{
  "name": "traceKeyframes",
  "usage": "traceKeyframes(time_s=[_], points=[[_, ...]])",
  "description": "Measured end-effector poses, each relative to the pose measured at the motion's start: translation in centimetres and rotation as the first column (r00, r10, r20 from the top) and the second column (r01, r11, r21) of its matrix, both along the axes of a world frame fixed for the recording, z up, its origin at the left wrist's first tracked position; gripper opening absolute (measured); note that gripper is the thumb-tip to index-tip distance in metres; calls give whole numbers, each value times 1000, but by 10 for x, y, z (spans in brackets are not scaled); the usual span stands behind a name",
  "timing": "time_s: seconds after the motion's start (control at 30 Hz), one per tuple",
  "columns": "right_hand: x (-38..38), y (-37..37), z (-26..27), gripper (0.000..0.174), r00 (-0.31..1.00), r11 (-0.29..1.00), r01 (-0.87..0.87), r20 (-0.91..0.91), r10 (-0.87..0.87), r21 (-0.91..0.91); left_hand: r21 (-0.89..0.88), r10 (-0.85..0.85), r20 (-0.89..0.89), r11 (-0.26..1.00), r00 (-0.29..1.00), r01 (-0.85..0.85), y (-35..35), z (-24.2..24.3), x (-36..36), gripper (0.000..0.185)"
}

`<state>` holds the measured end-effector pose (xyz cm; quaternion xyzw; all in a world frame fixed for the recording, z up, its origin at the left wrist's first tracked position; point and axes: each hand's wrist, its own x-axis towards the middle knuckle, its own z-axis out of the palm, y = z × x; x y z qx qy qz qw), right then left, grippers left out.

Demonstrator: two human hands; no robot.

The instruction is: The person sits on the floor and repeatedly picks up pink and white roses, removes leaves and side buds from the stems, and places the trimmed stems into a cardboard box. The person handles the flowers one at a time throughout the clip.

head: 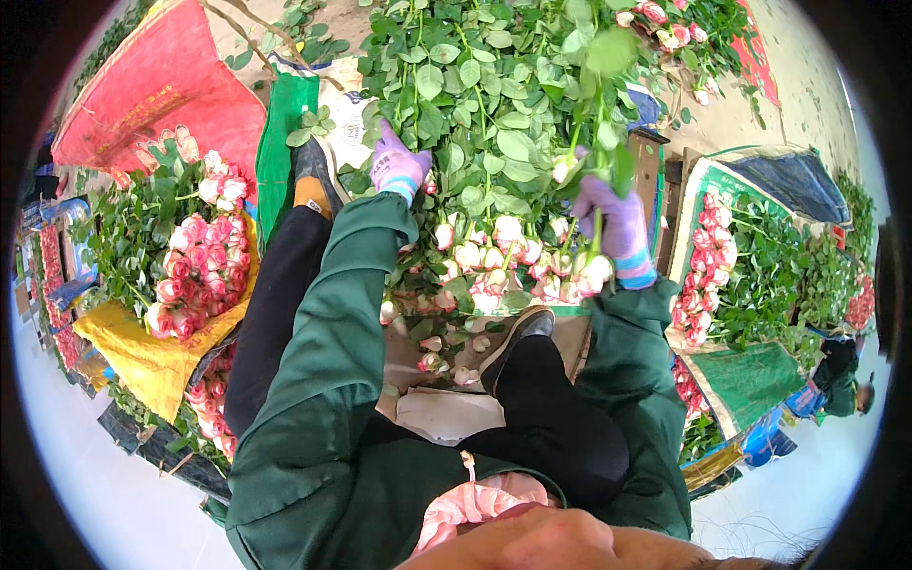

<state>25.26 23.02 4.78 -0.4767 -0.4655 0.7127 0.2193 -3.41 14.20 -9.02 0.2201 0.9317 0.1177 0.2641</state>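
Observation:
Many cut roses with white and pink heads [491, 256] and long leafy green stems [491, 107] lie in a heap before me. My right hand [616, 221], in a purple knitted glove with a blue and pink cuff, is closed around a rose stem; that rose's head [593, 274] hangs just below the hand. Leaves above this hand are blurred. My left hand [400, 162], in a matching glove, lies at the left edge of the heap among the leaves, its index finger stretched forward. Whether it grips a stem there I cannot tell.
Bundled pink roses [206, 271] rest at the left by red and yellow sacking [149, 349]. Another wrapped bundle [705, 263] stands at the right. Loose rose heads [431, 362] lie on the floor near my shoe [527, 328]. A person [841, 374] is far off at the right.

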Motion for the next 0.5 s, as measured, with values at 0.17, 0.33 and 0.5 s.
traceKeyframes(time_s=[0.17,0.33,0.5], points=[[23,-21,-132,27,940,998,-17,338,37,-62,177,-5,29,984,1000,0,4,15,-4,92],[4,8,-161,55,643,932,-344,752,145,115,427,11,338,889,941,-164,6,23,-59,71],[-21,9,-92,74,387,786,-614,896,218,74,557,-197,713,742,673,-372,-1,67,-115,12]])
